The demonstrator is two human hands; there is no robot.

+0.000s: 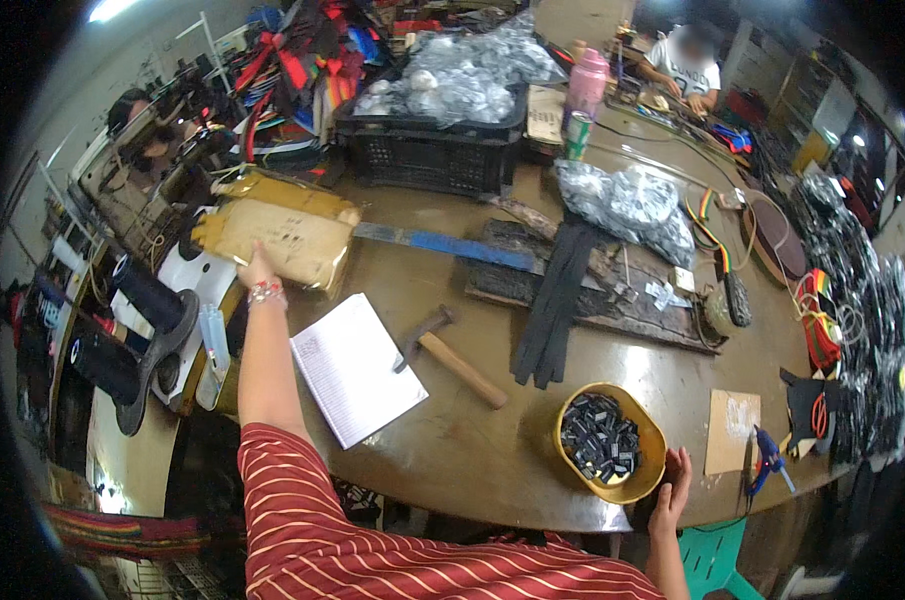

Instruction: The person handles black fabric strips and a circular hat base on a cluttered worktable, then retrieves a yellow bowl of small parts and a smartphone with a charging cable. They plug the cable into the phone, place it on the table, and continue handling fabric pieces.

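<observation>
My left hand [256, 268] reaches out to the far left and rests on a brown cardboard box [277, 235] at the table's edge; I cannot tell if it grips the flap. On that wrist is a beaded bracelet. My right hand [670, 492] lies at the near table edge, fingers apart, beside a yellow bowl [644, 480] holding several small black parts. A hammer with a wooden handle [452, 362] and an open notebook [354, 368] lie between my hands.
A black crate [427, 150] of plastic-wrapped items stands at the back. Black straps [554, 300] lie over a worn wooden board [582, 290]. Bundles of black pieces fill the right side. Another person [684, 65] works at the far end. Black thread spools [142, 290] are at left.
</observation>
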